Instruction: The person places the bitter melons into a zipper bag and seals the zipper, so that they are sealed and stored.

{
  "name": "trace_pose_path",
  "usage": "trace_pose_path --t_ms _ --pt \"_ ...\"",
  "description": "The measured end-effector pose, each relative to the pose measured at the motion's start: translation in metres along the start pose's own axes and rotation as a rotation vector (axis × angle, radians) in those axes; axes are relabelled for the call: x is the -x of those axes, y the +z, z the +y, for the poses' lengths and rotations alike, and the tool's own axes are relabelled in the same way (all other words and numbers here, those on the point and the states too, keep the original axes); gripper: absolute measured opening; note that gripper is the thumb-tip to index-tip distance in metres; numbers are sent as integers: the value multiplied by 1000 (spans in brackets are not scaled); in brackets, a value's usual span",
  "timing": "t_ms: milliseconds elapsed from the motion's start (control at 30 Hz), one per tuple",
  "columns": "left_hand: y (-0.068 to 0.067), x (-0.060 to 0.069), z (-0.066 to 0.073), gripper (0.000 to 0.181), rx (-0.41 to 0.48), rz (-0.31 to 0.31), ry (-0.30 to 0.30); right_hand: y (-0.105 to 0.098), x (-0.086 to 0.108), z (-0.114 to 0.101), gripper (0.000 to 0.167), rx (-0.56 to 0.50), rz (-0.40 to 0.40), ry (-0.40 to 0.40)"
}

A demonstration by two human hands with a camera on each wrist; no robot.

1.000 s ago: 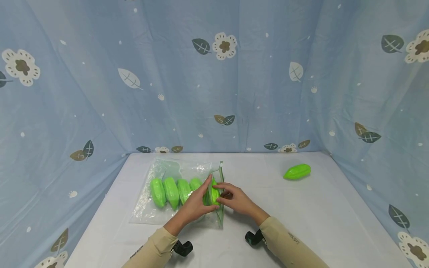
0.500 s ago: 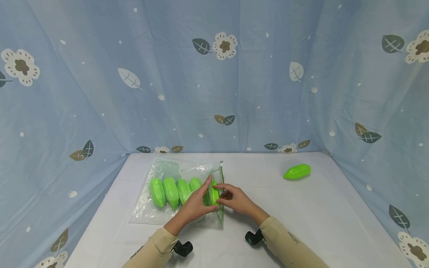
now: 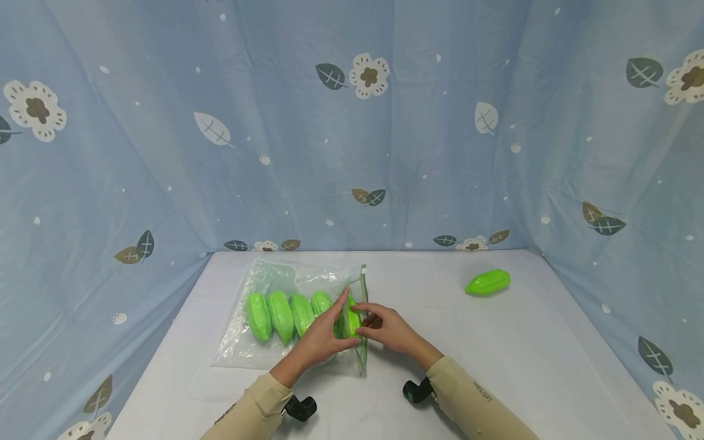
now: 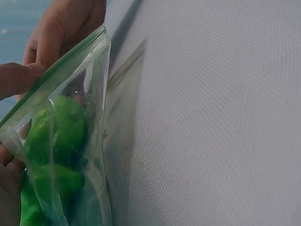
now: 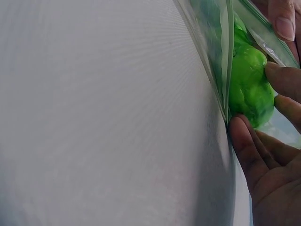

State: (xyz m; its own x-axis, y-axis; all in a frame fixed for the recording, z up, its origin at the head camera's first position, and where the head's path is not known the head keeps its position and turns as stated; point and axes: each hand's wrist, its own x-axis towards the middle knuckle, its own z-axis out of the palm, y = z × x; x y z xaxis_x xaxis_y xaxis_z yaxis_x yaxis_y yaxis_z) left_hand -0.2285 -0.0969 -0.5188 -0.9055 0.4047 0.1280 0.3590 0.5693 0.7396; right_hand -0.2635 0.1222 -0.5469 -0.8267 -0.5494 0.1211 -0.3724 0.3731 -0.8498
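Note:
A clear zip bag lies on the table with several bright green, ridged, pointed plastic vegetables side by side inside it. My left hand holds the bag at its mouth, with thumb and index finger spread towards the green zip strip. At that mouth, my right hand grips another green plastic vegetable between thumb and fingers, partly within the bag's opening. The left palm covers some of the bag's contents in the head view.
One more green plastic vegetable lies apart at the table's far right. The white table ends against a blue patterned curtain at the back and sides. A black wrist camera hangs below each wrist.

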Motion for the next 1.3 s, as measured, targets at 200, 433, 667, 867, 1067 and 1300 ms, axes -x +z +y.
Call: trace_pose_path --t_ms 200,433,667,867,1067,1300 --pt "0 0 -1 109 6 3 -7 -1 1 0 52 -6 -2 17" --pt "0 -1 -2 109 13 -5 -6 -3 4 2 52 -18 12 8" --pt "0 -1 -1 109 8 1 -5 -7 8 3 53 -5 25 12" --pt "0 -1 1 109 14 -2 -9 -12 14 7 51 22 42 13" --pt "0 -1 1 108 15 3 -15 -20 20 9 49 20 61 29" --pt "0 0 1 108 10 5 -13 -31 30 12 50 29 80 44"
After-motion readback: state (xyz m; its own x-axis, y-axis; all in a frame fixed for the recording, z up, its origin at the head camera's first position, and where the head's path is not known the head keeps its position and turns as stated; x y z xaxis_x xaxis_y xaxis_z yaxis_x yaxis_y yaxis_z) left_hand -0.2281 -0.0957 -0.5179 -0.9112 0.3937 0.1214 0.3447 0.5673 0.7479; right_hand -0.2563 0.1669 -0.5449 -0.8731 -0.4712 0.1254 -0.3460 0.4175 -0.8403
